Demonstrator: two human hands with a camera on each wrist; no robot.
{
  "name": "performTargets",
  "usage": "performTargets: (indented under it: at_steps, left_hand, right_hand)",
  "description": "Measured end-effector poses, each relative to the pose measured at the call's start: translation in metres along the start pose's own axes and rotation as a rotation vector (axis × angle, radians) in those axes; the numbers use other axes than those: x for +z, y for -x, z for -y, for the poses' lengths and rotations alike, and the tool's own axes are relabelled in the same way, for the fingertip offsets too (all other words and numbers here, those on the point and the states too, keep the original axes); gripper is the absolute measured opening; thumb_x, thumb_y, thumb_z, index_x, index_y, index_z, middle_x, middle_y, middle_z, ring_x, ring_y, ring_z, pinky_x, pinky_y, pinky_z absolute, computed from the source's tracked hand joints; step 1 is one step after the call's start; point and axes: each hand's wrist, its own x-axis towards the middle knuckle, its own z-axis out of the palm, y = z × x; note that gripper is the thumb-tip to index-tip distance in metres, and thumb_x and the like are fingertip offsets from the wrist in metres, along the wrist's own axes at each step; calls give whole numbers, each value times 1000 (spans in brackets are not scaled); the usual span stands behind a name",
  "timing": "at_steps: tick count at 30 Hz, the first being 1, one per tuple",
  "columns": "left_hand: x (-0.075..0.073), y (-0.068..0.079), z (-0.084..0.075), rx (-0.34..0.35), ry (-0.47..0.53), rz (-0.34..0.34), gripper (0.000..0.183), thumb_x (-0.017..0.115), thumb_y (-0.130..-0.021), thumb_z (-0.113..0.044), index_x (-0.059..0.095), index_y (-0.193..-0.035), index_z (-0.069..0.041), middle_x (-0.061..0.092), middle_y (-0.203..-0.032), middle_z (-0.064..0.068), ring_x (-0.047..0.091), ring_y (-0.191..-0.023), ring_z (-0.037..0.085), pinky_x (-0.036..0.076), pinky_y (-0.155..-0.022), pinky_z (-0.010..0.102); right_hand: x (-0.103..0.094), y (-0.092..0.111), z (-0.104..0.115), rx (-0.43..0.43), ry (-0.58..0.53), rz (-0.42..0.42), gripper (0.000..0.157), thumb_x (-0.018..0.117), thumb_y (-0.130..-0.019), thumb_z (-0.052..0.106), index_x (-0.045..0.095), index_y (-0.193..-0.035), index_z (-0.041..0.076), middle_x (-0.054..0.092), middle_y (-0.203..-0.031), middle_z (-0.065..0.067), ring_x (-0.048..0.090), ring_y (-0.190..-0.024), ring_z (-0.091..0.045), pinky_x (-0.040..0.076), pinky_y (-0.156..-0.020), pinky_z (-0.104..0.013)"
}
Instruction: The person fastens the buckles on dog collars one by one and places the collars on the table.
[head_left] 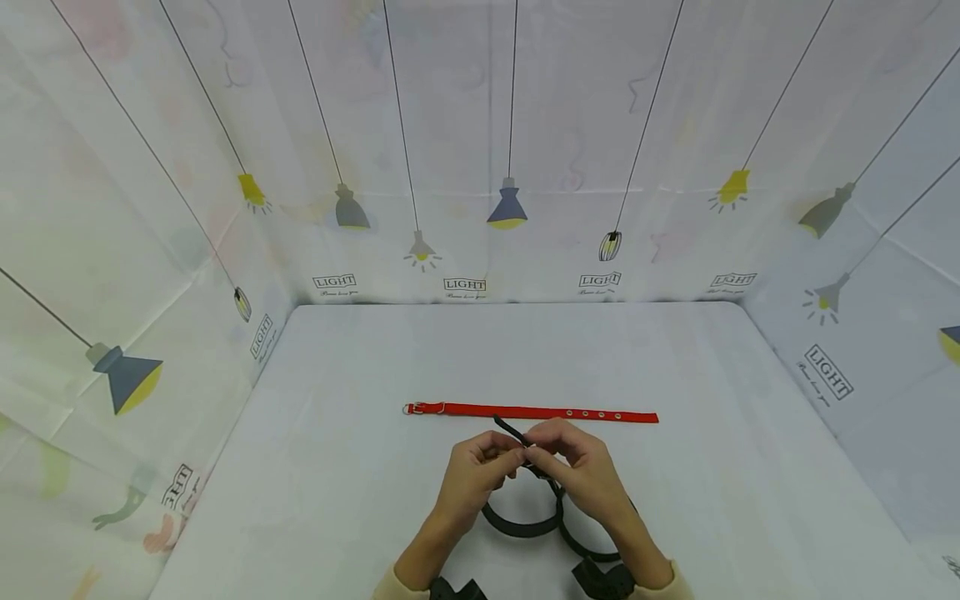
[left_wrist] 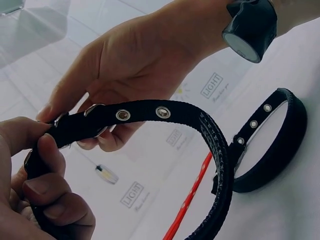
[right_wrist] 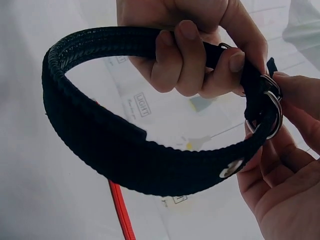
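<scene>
The black collar (head_left: 522, 529) is up in both hands, so neither hand is nearer. It makes a ring on the person's side of the fingers, between the wrists. Its silver buckle (right_wrist: 279, 112) is right where the fingertips meet. The thin strap tip (head_left: 501, 423) pokes out past the fingers, away from the person and slanting to the left. The left hand (head_left: 476, 475) has its fingers curled round the band. The right hand (head_left: 581, 471) pinches the collar at the buckle. Just past the hands, the red collar (head_left: 525, 411) lies flat on the table (head_left: 322, 467), stretched sideways. Its buckle end is to the left, its holes to the right. Another black ring (left_wrist: 280, 162) sits by the right wrist.
</scene>
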Motion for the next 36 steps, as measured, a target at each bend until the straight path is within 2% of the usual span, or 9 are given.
performTargets:
  at_steps: [8,17,21,24,36]
  left_hand:
    - [-1,1,-3,4,18,14,21,70,-93,-17,69,-104,1,64,-76,-4,53,-67,8,38,-57,19]
    - [0,3,-4,12,96,22,14,65,-94,-11,64,-103,0,60,-72,-5,48,-64,8,34,-54,20]
    - [-1,3,-4,19,106,23,13,64,-95,-11,64,-103,-1,62,-73,-5,49,-64,8,34,-54,21]
    - [-2,2,-4,24,112,23,14,64,-95,-12,64,-104,-1,62,-74,-5,49,-64,8,35,-54,20]
    - [-2,3,-5,13,160,8,11,62,-96,-11,62,-104,-4,65,-75,-3,47,-60,8,36,-56,22]
  right_hand:
    - [-2,0,0,-18,10,17,18,69,-92,2,73,-109,7,70,-105,-11,67,-94,-18,57,-74,-31]
    - [-2,0,1,27,-13,56,13,69,-92,2,71,-98,13,70,-102,-6,65,-89,-10,55,-68,-30]
    - [-1,-1,1,6,-14,44,16,68,-91,-3,71,-97,12,70,-100,-9,63,-89,-5,54,-67,-29]
    - [-1,-1,1,-11,-11,34,17,67,-91,-4,71,-96,11,69,-100,-12,63,-88,-7,54,-67,-29]
    - [0,0,-2,38,46,20,12,68,-93,5,69,-90,17,69,-97,-5,62,-79,-10,52,-63,-28]
